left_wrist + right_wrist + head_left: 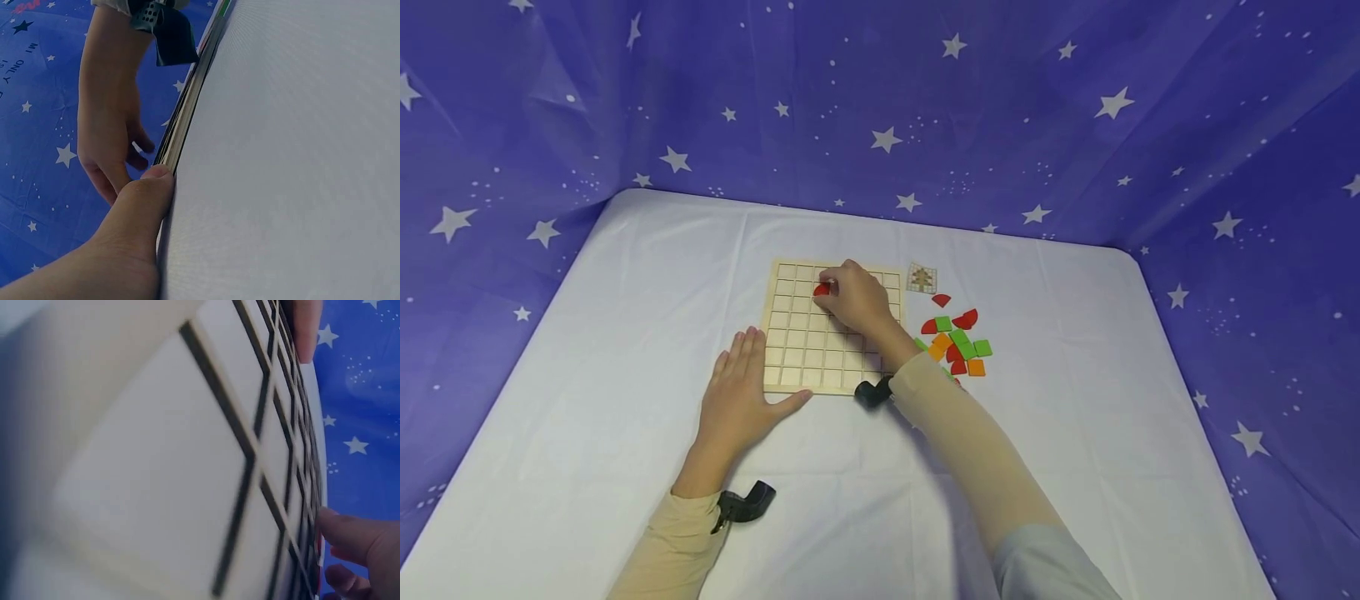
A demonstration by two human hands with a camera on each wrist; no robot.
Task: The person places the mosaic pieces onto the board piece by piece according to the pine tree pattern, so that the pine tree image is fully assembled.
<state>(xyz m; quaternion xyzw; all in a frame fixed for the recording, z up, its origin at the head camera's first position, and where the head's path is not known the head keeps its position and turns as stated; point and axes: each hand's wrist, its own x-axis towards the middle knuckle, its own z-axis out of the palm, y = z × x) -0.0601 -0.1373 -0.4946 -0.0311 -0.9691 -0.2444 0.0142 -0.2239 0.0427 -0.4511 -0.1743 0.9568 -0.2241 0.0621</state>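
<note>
A square wooden grid board (786, 358) lies on the white table. Over its upper middle, my right hand (859, 298) pinches a red piece (821, 291) with curved edge between thumb and fingers, low over the cells. The fingers cover part of that piece. My left hand (737, 396) lies with straight fingers along the board's lower left corner, its thumb spread to the bottom edge. In the left wrist view, the left thumb (147, 200) touches the board's edge. The right wrist view has the right hand (359, 550) low at the board's surface, with grid lines close and blurred.
Right of the board, several loose red, green and orange pieces (982, 348) lie scattered, some overlapping. A small card with a tree pattern (922, 278) sits by the board's upper right corner. A blue star-printed curtain (820, 108) stands behind the white tablecloth (1097, 400).
</note>
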